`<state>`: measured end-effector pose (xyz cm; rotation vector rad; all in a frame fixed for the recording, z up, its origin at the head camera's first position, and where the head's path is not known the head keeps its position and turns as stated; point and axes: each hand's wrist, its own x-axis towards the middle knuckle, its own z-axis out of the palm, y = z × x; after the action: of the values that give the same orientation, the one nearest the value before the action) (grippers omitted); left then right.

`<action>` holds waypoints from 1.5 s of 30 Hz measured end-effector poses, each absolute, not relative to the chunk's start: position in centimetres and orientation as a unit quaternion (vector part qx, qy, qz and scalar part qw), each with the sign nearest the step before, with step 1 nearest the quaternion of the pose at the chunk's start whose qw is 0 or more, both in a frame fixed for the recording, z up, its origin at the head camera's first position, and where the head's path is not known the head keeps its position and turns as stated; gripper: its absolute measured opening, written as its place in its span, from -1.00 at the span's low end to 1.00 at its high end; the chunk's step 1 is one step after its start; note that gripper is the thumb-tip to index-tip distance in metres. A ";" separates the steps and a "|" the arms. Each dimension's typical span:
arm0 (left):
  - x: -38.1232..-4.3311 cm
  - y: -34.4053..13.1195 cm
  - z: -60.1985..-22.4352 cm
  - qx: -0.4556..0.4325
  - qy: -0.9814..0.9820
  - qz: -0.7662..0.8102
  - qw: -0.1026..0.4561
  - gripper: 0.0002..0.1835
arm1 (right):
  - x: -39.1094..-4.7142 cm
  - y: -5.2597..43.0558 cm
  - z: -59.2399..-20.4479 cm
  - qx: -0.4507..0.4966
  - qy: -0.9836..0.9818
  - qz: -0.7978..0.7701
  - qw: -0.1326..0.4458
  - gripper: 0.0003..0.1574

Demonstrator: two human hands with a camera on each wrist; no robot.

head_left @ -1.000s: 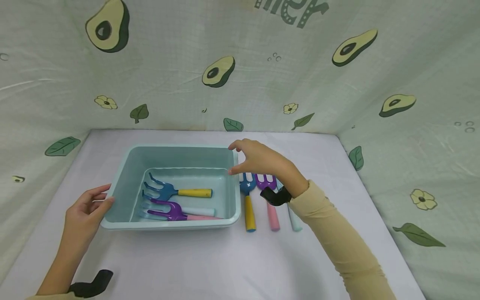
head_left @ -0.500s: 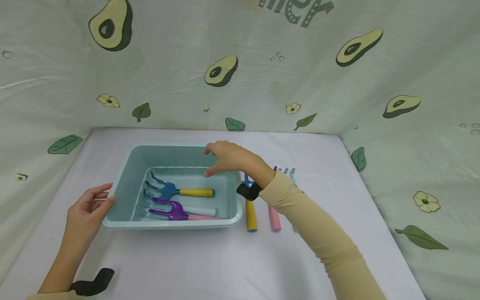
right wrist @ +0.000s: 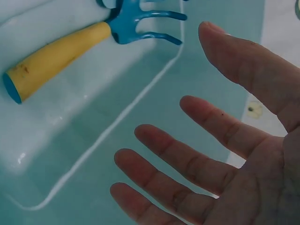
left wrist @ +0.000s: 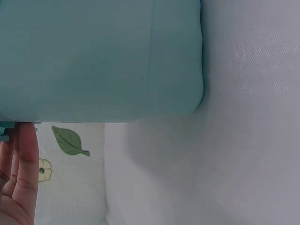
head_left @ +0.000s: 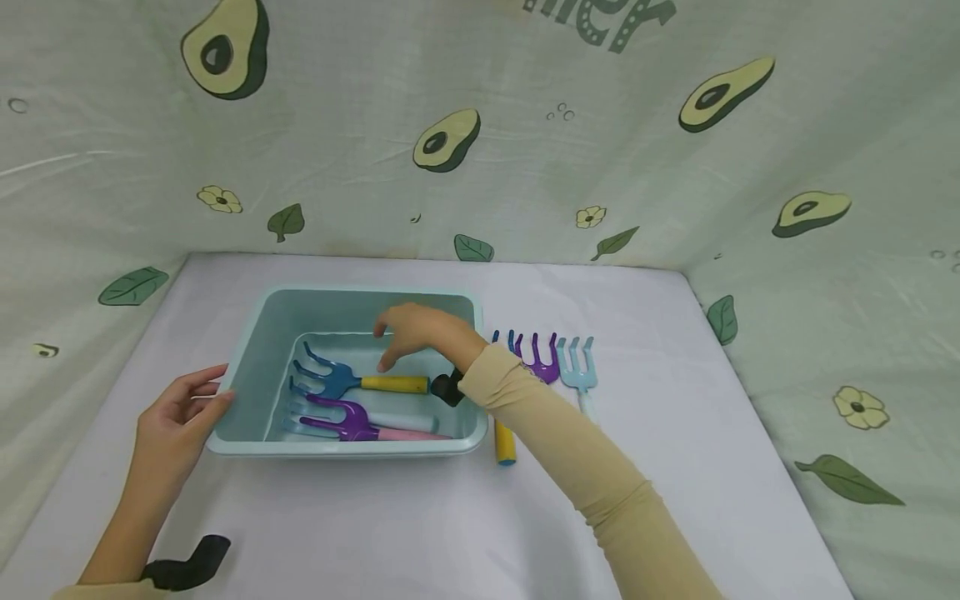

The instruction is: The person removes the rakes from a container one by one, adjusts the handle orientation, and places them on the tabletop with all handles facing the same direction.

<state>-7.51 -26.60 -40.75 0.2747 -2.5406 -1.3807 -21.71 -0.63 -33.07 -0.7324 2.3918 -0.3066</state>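
Observation:
A light blue plastic tub (head_left: pixel 337 451) stands on the table with three small hand rakes in it. My left hand (head_left: pixel 171 429) holds the tub's left rim, thumb at the edge and fingers against the outside. Inside lie a blue rake with a yellow handle (head_left: pixel 393 384), a purple rake with a pink handle (head_left: pixel 352 422) and a light blue rake (head_left: pixel 405 422) partly behind it. My right hand (head_left: pixel 416 329) hovers over the tub, just above the yellow handle. In the right wrist view its fingers (right wrist: pixel 161 145) are spread, holding nothing.
Right of the tub lie three more rakes: one with a yellow handle (head_left: pixel 505 447), mostly behind my sleeve, a purple one (head_left: pixel 546 368) and a light blue one (head_left: pixel 578 378). An avocado-printed cloth (head_left: pixel 337 192) rises behind the white table (head_left: pixel 360 525).
My right hand has moved left and down, from the tub's right rim to over its inside. My left hand stays at the rim; the rakes lie where they were.

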 end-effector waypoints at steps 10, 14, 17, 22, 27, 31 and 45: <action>-7.6 -26.7 -40.8 0.095 -0.868 -0.474 0.114 -0.51 | -22.0 -3.2 -36.5 -0.244 0.894 -0.093 0.365 -0.23; -7.7 -26.7 -40.8 0.096 -0.867 -0.475 0.113 -0.51 | -22.0 -3.7 -37.6 -0.245 0.881 -0.076 0.397 -0.17; -7.7 -26.7 -40.9 0.095 -0.867 -0.475 0.115 -0.52 | -21.9 -3.9 -38.3 -0.232 0.880 -0.073 0.408 -0.18; -7.7 -26.7 -40.9 0.095 -0.868 -0.475 0.114 -0.52 | -21.5 -4.2 -39.2 -0.217 0.894 -0.041 0.390 -0.22; -7.7 -26.7 -40.9 0.091 -0.862 -0.486 0.112 -0.52 | -21.1 -4.4 -39.8 -0.221 0.904 -0.016 0.366 -0.31; -7.6 -26.7 -40.9 0.090 -0.862 -0.485 0.114 -0.52 | -20.9 -4.3 -40.2 -0.228 0.912 -0.008 0.342 -0.48; -7.9 -26.8 -40.8 0.099 -0.864 -0.480 0.110 -0.51 | -20.2 -3.5 -40.2 -0.271 0.912 0.013 0.309 -0.91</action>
<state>-7.86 -26.76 -40.81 0.2912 -2.5408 -1.4120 -20.25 -3.48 -40.23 -0.7165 2.4096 0.0345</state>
